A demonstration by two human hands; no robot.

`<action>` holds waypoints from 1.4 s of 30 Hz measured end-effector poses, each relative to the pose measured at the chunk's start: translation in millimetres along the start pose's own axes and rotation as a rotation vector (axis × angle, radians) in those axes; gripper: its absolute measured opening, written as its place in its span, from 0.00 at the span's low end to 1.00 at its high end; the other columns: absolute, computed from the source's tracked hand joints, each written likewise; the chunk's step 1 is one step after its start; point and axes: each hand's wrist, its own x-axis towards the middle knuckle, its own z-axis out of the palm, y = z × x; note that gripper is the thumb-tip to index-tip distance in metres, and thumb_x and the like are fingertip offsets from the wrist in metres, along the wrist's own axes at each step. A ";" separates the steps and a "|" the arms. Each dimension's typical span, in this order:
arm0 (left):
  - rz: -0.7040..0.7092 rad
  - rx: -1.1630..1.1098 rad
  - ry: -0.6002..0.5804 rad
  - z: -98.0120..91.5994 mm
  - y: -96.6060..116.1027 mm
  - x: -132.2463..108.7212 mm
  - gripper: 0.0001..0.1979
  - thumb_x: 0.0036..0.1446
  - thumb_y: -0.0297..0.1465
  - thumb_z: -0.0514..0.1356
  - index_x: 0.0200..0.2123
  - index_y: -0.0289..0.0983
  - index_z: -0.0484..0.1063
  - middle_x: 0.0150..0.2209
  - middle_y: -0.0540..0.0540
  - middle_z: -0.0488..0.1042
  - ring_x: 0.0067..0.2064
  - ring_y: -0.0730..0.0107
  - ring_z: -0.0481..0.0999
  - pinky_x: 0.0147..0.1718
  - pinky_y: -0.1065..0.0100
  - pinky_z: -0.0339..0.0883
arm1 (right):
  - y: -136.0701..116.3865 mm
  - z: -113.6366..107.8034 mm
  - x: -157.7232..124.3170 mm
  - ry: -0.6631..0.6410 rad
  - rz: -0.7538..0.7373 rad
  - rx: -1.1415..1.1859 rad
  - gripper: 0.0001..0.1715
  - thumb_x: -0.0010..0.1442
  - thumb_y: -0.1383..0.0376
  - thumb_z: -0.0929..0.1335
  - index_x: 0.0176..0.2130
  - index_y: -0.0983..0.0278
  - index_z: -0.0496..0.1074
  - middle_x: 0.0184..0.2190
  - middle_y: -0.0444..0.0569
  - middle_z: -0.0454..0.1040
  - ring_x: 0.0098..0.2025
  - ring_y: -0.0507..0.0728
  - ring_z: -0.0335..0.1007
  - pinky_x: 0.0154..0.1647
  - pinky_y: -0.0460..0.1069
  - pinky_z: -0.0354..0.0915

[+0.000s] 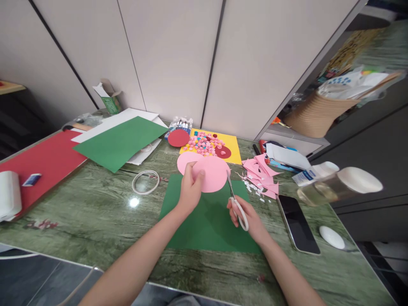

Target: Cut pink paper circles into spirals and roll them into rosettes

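A pink paper circle is pinched at its left side between the thumb and fingers of my left hand. White-handled scissors sit in my right hand, fingers through the loops, with the blades at the circle's right edge. Beneath both hands lies a green paper sheet on the table. Just behind my left hand rests another pink circle, partly covered by the held one. Pink paper scraps and small white bits lie right of the scissors.
Behind the hands, a yellow sheet bears small pink pieces. A red circle leans by a pack of markers. Left are a tape roll, green paper and red paper. A phone, bottle and mouse stand right.
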 end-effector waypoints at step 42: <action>0.019 0.062 0.016 -0.2 0.1 1.3 0.11 0.54 0.36 0.55 0.39 0.38 0.62 0.38 0.47 0.68 0.40 0.67 0.68 0.38 0.68 0.61 | -1.8 -1.1 0.0 0.010 -0.014 0.008 0.17 0.60 0.51 0.60 0.32 0.63 0.60 0.17 0.38 0.58 0.17 0.48 0.53 0.19 0.44 0.51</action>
